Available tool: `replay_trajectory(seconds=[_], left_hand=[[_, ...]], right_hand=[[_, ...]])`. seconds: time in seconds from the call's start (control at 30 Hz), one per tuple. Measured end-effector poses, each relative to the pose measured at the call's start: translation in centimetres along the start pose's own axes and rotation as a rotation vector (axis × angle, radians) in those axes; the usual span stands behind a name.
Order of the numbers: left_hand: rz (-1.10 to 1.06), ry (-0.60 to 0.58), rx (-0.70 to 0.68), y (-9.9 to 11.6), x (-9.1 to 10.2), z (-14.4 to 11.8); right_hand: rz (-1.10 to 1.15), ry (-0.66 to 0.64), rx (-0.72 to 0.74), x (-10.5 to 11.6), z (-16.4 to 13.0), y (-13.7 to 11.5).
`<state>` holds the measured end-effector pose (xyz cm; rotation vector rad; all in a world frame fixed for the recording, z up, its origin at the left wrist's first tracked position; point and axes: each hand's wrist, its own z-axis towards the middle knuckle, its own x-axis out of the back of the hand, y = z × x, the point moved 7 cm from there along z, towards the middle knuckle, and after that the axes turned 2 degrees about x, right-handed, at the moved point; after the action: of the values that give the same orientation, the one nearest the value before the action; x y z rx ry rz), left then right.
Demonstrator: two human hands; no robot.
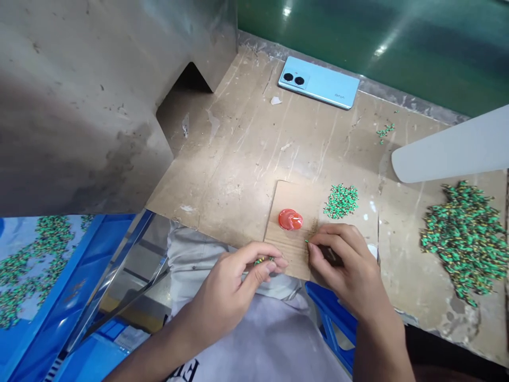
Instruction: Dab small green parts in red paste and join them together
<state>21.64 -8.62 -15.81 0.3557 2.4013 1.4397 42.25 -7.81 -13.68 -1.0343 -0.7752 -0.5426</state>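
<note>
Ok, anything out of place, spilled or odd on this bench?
A few things. A light blue phone lies face down at the bench's far edge. A few green parts sit strayed from the big pile and small pile. The worn bench top is scratched.

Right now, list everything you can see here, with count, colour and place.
phone: one, light blue, face down at table's far edge
red cap: one, on small board
small board: one, tan, near edge
small green pile: one, beside board
large green pile: one, right side
blue tray: one, lower left, holding green parts
metal housing: one, grey, upper left
left hand: pinching green parts
right hand: pinching one green part
</note>
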Motion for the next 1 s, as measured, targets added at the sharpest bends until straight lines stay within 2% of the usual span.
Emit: replay_trajectory(seconds=[0.17,0.3,0.43,0.6,0.7,0.77,1.0], left_hand=[[0.045,0.024,-0.040,-0.2,-0.1,0.0],[-0.073,0.068,-0.032,0.2,0.0,0.1],[-0.238,0.051,0.003,0.1,-0.2,0.3],[-0.422,0.021,0.049,-0.6,-0.5,0.9],[-0.539,-0.013,0.069,-1.0,-0.9,0.9],[-0.557,0.004,0.062,-1.0,-0.8,0.7],[-0.421,0.072,0.016,0.0,-0.1,0.3]], right_hand=[[-0.002,0.039,-0.008,0.1,-0.2,0.2],[-0.009,0.056,-0.002,0.2,-0.3,0.5],[0.008,0.104,-0.023,0.7,-0.4,0.3],[0.265,0.267,-0.117,1.6,-0.9,-1.8],[0.459,0.237,-0.159,0.6,-0.6,-3.8],[0.549,0.200,-0.172,-0.2,-0.2,-4.8],[0.688,0.135,-0.221,-1.7,0.4,-5.4]])
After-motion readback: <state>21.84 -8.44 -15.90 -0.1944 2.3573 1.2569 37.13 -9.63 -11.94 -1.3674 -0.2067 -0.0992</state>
